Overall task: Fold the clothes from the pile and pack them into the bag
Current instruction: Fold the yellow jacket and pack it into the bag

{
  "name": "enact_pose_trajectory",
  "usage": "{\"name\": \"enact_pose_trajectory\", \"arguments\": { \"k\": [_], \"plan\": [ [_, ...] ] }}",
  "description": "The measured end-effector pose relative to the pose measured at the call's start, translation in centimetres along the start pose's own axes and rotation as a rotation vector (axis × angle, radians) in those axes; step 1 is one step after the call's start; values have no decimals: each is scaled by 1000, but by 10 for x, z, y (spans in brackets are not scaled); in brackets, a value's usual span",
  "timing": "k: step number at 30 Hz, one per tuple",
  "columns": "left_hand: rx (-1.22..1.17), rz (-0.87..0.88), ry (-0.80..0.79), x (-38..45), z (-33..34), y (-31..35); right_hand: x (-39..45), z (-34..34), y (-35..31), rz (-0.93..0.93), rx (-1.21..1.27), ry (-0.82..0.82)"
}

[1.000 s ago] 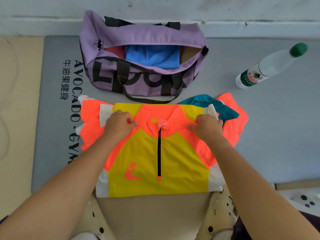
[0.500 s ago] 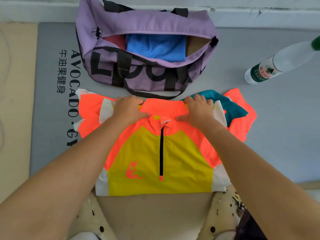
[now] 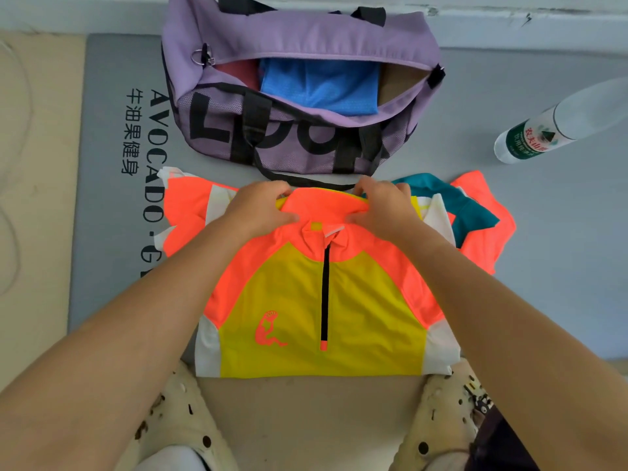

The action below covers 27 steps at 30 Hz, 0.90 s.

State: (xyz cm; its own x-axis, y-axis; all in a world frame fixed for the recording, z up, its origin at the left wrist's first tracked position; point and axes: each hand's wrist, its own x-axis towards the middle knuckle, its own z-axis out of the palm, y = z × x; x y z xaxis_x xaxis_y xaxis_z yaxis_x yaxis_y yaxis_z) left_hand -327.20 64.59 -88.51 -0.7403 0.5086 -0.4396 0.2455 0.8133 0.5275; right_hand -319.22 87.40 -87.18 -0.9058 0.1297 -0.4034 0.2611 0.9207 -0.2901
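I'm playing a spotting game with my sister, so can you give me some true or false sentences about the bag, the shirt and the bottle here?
1. The purple fabric duffel bag is zipped closed. False: it gapes open, showing a folded blue mesh garment inside.
2. Both hands hold the collar end of the yellow and orange zip-neck shirt. True: the left hand and right hand each have a grip there.
3. The clear plastic water bottle with the green label stands upright. False: it lies on its side on the grey exercise mat.
4. A teal garment peeks out beside the right hand. True.
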Motion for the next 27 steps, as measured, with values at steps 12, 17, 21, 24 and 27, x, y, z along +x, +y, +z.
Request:
{"name": "enact_pose_trajectory", "arguments": {
  "k": [12, 17, 21, 24, 27],
  "plan": [
    [181, -43, 271, -8, -25, 0, 1, -25, 17, 43, 52, 200],
    [286, 203, 439, -46, 18, 46, -34, -24, 51, 144, 105, 253],
    [350, 299, 61, -73, 83, 88, -62, -20, 86, 223, 68, 4],
    [381, 140, -166, -81, 115, 94, -76, -27, 107, 294, -60, -161],
    [334, 87, -195, -83, 123, 96, -92, -40, 124, 369, -307, -382]
  ]
}}
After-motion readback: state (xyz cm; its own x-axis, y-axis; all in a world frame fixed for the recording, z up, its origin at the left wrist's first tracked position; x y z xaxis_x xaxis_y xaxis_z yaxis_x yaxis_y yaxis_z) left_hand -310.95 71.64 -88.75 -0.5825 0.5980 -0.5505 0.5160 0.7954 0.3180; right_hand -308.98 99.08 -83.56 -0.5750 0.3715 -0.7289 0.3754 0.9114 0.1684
